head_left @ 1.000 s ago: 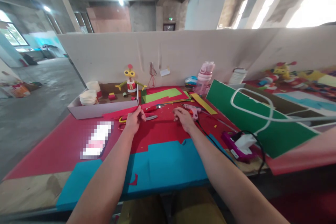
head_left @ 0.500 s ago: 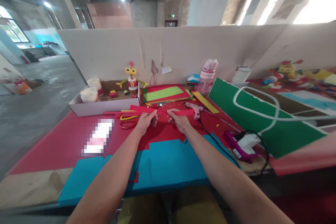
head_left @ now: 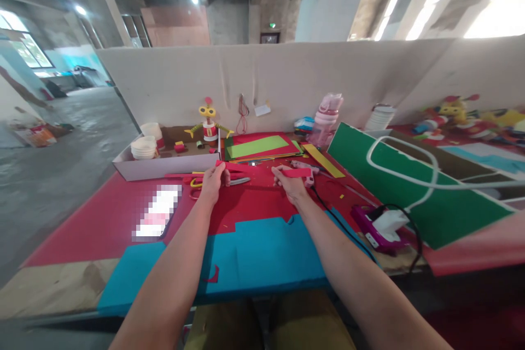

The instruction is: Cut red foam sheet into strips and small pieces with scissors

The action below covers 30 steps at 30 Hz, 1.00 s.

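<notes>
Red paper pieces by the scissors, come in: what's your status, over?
Left hand pinching red paper. Right hand pinching a red strip. Hands apart; scissors and pink glue gun lie close by.

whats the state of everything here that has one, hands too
left hand: pinching red paper
right hand: pinching a red piece
scissors: lying, partly hidden
glue gun: lying, partly covered
white plug: plugged in
phone: flat, screen bright
box: open-topped
cups: stacked
bottle: upright
</notes>
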Motion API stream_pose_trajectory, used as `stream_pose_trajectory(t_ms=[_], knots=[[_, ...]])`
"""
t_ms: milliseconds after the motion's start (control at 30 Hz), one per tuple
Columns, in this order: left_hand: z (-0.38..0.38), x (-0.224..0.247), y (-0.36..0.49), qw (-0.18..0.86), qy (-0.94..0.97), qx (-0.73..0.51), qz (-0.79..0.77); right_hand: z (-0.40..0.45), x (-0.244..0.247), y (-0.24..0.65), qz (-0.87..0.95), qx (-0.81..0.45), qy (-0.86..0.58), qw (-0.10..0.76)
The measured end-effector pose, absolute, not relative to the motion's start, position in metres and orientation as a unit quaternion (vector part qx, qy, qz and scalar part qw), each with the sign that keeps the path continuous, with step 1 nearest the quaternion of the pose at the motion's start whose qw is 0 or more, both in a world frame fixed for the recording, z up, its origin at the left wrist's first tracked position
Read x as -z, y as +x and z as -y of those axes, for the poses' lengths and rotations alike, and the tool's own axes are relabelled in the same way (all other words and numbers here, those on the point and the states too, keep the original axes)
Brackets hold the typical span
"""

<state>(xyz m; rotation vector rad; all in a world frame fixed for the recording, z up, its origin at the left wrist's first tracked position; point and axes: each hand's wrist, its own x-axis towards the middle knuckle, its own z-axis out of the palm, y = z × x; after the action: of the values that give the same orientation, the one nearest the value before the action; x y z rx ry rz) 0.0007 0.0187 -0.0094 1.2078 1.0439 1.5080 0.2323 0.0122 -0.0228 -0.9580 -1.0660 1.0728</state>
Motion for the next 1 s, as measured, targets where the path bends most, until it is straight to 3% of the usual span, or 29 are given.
stream_pose_trajectory(t_ms=[133,233,300,433,600,867,1000], knots=[[-0.025,0.007,-0.019,0.213,0.533,-0.623,-0.531,-0.018,0.024,0.239,0.403,-0.465,-0.423,0.665],[-0.028,0.008,-0.029,0.022,0.669,-0.441,-0.598,-0.019,0.024,0.241,0.377,-0.48,-0.424,0.669],[-0.029,0.011,-0.029,-0.03,0.716,-0.316,-0.621,-0.019,0.023,0.24,0.375,-0.487,-0.418,0.669],[-0.031,0.017,-0.025,-0.05,0.726,-0.206,-0.654,-0.016,0.022,0.237,0.365,-0.5,-0.414,0.668],[-0.036,0.019,-0.031,-0.057,0.735,-0.211,-0.642,-0.015,0.021,0.238,0.354,-0.502,-0.423,0.666],[-0.03,0.008,-0.035,-0.096,0.71,-0.462,-0.523,-0.015,0.02,0.24,0.343,-0.479,-0.436,0.68],[-0.024,-0.001,-0.036,-0.095,0.692,-0.531,-0.48,-0.015,0.019,0.24,0.336,-0.477,-0.442,0.682]])
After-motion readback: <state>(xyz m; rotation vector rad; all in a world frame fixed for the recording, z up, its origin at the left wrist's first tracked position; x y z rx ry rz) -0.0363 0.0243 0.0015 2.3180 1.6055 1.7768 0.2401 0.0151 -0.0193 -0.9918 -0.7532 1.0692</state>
